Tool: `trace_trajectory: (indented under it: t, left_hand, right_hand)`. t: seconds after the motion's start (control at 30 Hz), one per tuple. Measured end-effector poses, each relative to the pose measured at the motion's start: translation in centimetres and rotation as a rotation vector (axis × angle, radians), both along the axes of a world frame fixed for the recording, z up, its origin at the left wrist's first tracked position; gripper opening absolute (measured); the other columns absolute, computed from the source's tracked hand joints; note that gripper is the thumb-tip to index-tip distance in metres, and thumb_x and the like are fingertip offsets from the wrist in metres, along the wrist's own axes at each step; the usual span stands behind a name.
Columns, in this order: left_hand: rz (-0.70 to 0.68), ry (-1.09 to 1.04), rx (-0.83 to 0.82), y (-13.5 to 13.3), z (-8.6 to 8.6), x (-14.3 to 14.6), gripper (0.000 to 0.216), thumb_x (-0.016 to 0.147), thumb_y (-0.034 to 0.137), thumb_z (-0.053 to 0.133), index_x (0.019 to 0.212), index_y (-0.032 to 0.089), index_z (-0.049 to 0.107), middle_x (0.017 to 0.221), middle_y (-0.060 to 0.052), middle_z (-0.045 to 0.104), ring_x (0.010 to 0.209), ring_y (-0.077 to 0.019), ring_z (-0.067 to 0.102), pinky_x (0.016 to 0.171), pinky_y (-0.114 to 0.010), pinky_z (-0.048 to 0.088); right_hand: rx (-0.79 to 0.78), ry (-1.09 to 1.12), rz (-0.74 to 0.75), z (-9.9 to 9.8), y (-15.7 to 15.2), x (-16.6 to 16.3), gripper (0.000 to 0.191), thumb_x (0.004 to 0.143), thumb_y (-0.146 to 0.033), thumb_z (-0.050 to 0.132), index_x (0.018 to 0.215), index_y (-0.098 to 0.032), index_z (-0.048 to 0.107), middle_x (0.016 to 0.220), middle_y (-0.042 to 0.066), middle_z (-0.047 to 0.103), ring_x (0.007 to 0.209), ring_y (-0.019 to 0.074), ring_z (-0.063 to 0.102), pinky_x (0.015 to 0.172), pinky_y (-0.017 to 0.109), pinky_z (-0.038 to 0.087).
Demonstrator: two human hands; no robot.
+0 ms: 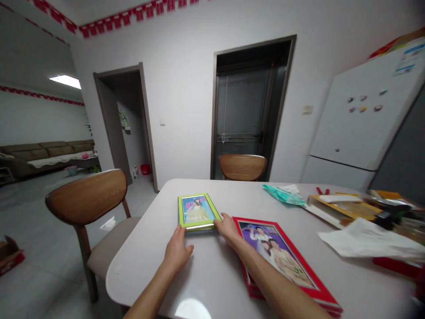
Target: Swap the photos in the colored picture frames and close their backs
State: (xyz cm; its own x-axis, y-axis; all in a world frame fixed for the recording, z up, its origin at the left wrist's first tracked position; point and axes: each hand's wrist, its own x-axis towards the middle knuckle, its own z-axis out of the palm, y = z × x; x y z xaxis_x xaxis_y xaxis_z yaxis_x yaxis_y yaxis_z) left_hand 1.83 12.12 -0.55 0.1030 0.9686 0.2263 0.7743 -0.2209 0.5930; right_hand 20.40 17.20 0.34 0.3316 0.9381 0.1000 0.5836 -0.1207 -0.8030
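A lime-green picture frame lies flat on the white table, seemingly with another frame beneath it; its picture shows a person in a pale yellow dress. My left hand is open at its near left corner, fingertips at the edge and thumb spread out to the right. At the near right corner is my right hand, its thumb touching the frame and its fingers stretched out beyond the side. Under my right forearm lies a stack of red picture frames, the top one showing several people on a purple background. The forearm hides part of that stack.
On the right of the white table lie a teal plastic wrapper, white paper and a yellow-edged box. Wooden chairs stand at the left and far side. A white fridge is behind.
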Motion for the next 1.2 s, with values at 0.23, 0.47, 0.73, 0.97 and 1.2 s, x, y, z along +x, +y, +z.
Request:
trace_trajectory:
  t: [0.23,0.47,0.73,0.97,1.2]
  left_hand:
    - [0.01,-0.197,0.035,-2.3,2.1,0.2,0.046,0.066,0.023,0.053,0.11,0.012,0.047,0.109,-0.011,0.054,0.106,-0.0242,0.046,0.093,-0.035,0.029]
    - [-0.094,-0.532,-0.011,-5.4,4.7,0.3,0.058,0.077,0.037,0.043,0.124,0.009,0.028,0.121,-0.013,0.048,0.111,-0.0194,0.043,0.091,-0.029,0.035]
    - [-0.202,-1.151,-0.339,-12.4,5.7,-1.8,0.06,0.073,0.043,0.05,0.124,0.018,0.031,0.119,-0.007,0.051,0.109,-0.0239,0.046,0.091,-0.035,0.037]
    - [-0.066,-0.902,-0.259,-10.6,0.3,-3.9,0.072,0.067,0.032,0.054,0.126,0.008,0.021,0.127,-0.016,0.04,0.114,-0.0242,0.04,0.095,-0.036,0.031]
    - [0.071,-0.328,-0.14,-10.4,-1.7,-4.9,0.066,0.062,0.018,0.051,0.124,0.006,0.03,0.127,-0.015,0.041,0.118,-0.0244,0.034,0.102,-0.04,0.016]
  right_hand:
    - [0.144,0.374,0.028,2.2,-2.5,-2.4,0.027,0.072,-0.031,0.032,0.075,-0.013,0.053,0.066,0.005,0.063,0.055,0.0133,0.057,0.047,0.021,0.044]
    - [0.384,0.383,0.258,6.0,-11.7,-4.2,0.023,0.072,-0.036,0.044,0.077,-0.015,0.053,0.07,0.002,0.06,0.063,0.0133,0.055,0.056,0.022,0.045]
    - [0.844,-0.279,0.803,3.6,-19.6,-3.6,0.03,0.073,-0.029,0.049,0.102,-0.024,0.05,0.089,0.005,0.063,0.079,0.0166,0.058,0.07,0.027,0.046]
    - [0.8,-0.413,0.791,-4.1,-18.3,-8.6,0.017,0.066,-0.03,0.051,0.078,-0.018,0.053,0.072,0.005,0.061,0.062,0.0161,0.051,0.055,0.027,0.043]
    - [0.609,-0.474,0.931,-4.5,-18.2,-9.4,0.014,0.064,-0.026,0.052,0.075,-0.019,0.055,0.074,0.004,0.06,0.067,0.0159,0.049,0.059,0.027,0.041]
